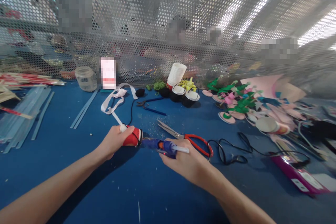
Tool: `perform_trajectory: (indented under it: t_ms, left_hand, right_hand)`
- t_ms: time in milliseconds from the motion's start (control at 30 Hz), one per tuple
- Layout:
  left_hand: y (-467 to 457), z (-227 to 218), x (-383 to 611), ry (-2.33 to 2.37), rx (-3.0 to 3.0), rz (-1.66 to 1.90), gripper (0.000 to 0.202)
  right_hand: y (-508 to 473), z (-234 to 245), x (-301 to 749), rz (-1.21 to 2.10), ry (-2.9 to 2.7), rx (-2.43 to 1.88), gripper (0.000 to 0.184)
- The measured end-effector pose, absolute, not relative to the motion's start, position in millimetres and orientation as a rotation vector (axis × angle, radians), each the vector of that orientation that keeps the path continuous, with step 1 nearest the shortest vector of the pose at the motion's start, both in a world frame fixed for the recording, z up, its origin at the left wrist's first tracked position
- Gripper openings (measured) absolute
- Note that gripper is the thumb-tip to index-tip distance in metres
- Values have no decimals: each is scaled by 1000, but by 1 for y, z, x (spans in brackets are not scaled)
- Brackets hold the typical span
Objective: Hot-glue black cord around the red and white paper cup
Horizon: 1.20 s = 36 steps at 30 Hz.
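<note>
My left hand (115,141) is closed round a small red object (132,137) with a white top, held just above the blue table (78,168). My right hand (185,162) grips a blue glue gun (162,145) with a white glue stick poking out of its back. The gun's nozzle points left and meets the red object. A white ribbon (115,99) trails from the red object toward the back of the table.
Red-handled scissors (186,134) lie just behind my right hand, blue pliers (151,106) further back. Glue sticks (21,115) lie at left, black cables (236,150) and a purple box (296,173) at right. Paper flowers (236,105), cups and a jar stand by a perforated metal screen.
</note>
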<state>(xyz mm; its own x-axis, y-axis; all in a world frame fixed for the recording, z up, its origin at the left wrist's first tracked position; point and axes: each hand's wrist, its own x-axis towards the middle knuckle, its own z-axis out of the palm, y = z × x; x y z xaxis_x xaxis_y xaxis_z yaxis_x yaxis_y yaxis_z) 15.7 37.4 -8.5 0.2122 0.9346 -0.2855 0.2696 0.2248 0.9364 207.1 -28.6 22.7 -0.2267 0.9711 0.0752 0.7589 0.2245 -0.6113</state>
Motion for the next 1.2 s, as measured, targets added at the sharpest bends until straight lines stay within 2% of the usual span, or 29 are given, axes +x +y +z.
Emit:
perform_trajectory:
  t_ms: [267, 533, 633, 967, 1067, 1200]
  left_hand:
    - [37, -7, 15, 1293, 1244, 719, 32]
    - [36, -3, 16, 1223, 1138, 756, 30]
    - [36, 2, 15, 1135, 1162, 773, 32]
    - [35, 9, 12, 1163, 1230, 838, 29]
    - [35, 10, 10, 1163, 1287, 881, 27]
    - [33, 12, 11, 1181, 1396, 879, 28]
  right_hand:
    - [-28, 23, 208, 750, -1977, -1591, 17]
    - [-4, 32, 231, 1028, -1483, -1661, 19]
    - [19, 22, 248, 875, -1332, -1593, 23]
    - [89, -26, 273, 647, -1309, -1898, 27]
    - [88, -18, 268, 477, -1376, -1938, 24]
    - [65, 13, 238, 370, -1598, -1785, 11]
